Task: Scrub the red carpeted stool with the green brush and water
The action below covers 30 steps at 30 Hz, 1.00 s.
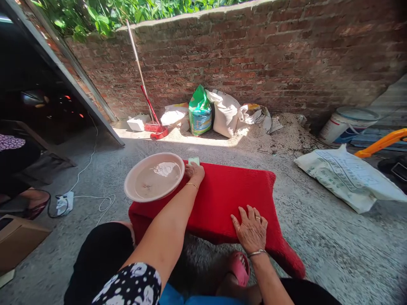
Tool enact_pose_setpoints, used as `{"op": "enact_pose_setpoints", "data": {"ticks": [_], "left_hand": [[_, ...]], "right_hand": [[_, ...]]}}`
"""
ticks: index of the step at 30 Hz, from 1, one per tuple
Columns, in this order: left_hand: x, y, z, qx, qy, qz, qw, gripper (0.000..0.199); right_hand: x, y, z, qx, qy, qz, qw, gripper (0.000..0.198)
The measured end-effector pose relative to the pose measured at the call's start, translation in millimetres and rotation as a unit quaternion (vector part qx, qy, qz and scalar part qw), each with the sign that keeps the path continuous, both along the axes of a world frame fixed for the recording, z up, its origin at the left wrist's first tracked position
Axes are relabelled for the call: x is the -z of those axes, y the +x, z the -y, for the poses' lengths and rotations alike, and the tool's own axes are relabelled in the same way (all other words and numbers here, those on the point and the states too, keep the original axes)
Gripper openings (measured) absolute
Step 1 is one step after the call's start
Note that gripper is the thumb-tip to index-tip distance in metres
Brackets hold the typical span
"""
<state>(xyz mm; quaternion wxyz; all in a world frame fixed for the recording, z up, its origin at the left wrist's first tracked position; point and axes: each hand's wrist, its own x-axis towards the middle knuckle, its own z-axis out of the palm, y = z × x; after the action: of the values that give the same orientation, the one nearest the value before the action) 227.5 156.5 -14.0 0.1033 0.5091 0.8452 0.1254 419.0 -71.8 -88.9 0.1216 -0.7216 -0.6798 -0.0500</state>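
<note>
In the head view, my left hand [194, 171] reaches to the far left part of the red cloth cover [232, 182], right beside the basin's rim. Its fingers are curled round a small pale green block [193, 161], which shows only partly beyond the knuckles; whether it is soap or a sponge I cannot tell. The pale pink basin [129, 182], holding water, rests on the cover's left end and overhangs it. Flat on the cover at the right, my right hand [252, 228] has its fingers spread and holds nothing.
Along the brick wall [248, 55] stand a broom and red dustpan [159, 132], a green bag [200, 114] and a white sack [225, 112]. Another sack [349, 176] lies at right, near a bucket [346, 123]. A power strip [65, 203] and a cardboard box [22, 241] are at left, near a seated person.
</note>
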Motion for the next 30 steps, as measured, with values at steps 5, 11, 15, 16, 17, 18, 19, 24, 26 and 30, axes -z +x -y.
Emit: {"op": "enact_pose_setpoints", "data": {"ticks": [5, 11, 15, 16, 17, 18, 19, 24, 26, 30], "left_hand": [[8.2, 100.2, 23.7, 0.092, -0.019, 0.036, 0.995, 0.062], [18.1, 220.5, 68.0, 0.383, -0.103, 0.121, 0.910, 0.064], [4.8, 199.7, 59.1, 0.378, -0.076, 0.118, 0.915, 0.056], [0.4, 180.7, 52.0, 0.326, -0.055, 0.100, 0.939, 0.053], [-3.6, 158.4, 44.2, 0.261, -0.032, 0.079, 0.961, 0.051], [-6.7, 134.4, 36.1, 0.213, -0.021, 0.061, 0.975, 0.052], [-8.9, 110.7, 28.6, 0.180, -0.015, 0.047, 0.982, 0.053], [-4.2, 50.8, 7.9, 0.059, -0.008, 0.002, 0.998, 0.053], [2.3, 70.0, 8.9, 0.066, -0.010, 0.000, 0.998, 0.055], [13.9, 158.5, 26.8, 0.160, -0.016, 0.017, 0.987, 0.058]], "right_hand": [[-4.1, -1.9, 0.2, 0.003, 0.002, -0.007, 1.000, 0.047], [-5.5, 3.5, 0.9, -0.014, -0.037, -0.010, 0.999, 0.036], [-6.2, 0.5, 0.9, 0.002, -0.029, -0.020, 0.999, 0.040], [-6.7, -1.1, 0.8, 0.006, -0.023, -0.024, 0.999, 0.043], [-7.2, -2.6, 0.7, 0.008, -0.020, -0.029, 0.999, 0.045], [-7.8, -3.9, 0.7, 0.009, -0.020, -0.035, 0.999, 0.046], [-8.3, -4.8, 0.8, 0.008, -0.022, -0.041, 0.999, 0.046], [-8.8, -6.0, 2.0, 0.006, -0.028, -0.063, 0.998, 0.047], [-7.9, -5.8, 2.1, 0.008, -0.022, -0.058, 0.998, 0.046], [-6.1, -3.8, 1.8, 0.008, -0.009, -0.038, 0.999, 0.043]]}}
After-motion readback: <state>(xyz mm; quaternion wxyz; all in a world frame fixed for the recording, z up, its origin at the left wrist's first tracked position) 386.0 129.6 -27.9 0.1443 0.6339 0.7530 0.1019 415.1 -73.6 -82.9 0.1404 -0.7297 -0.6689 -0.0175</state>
